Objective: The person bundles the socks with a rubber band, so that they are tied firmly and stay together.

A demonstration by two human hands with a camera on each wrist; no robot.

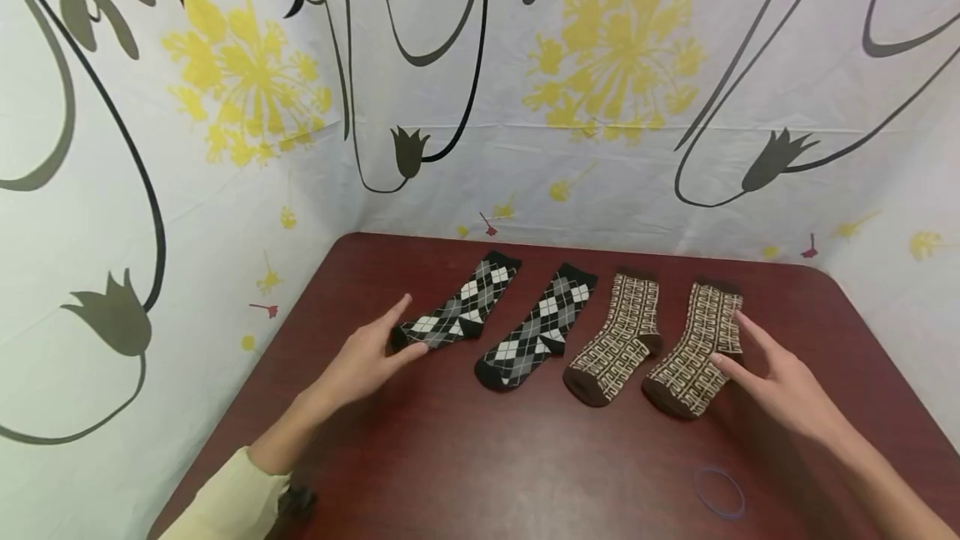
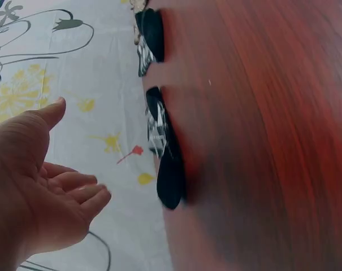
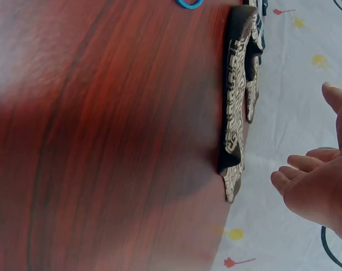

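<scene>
As your left hand (image 1: 367, 361) and right hand (image 1: 787, 390), spread, hold nothing, touch the black-grey argyle fabric socks (image 1: 538, 326) and brown-cream patterned fabric socks (image 1: 624, 327) lightly.

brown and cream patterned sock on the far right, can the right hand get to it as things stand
Likely yes: in the head view, the empty right hand is close by that brown and cream patterned sock, with nothing visible between them; the thin blue ring lies nearer the person.

matt cloth socks (image 1: 617, 332), glossy table (image 1: 480, 465)
</scene>
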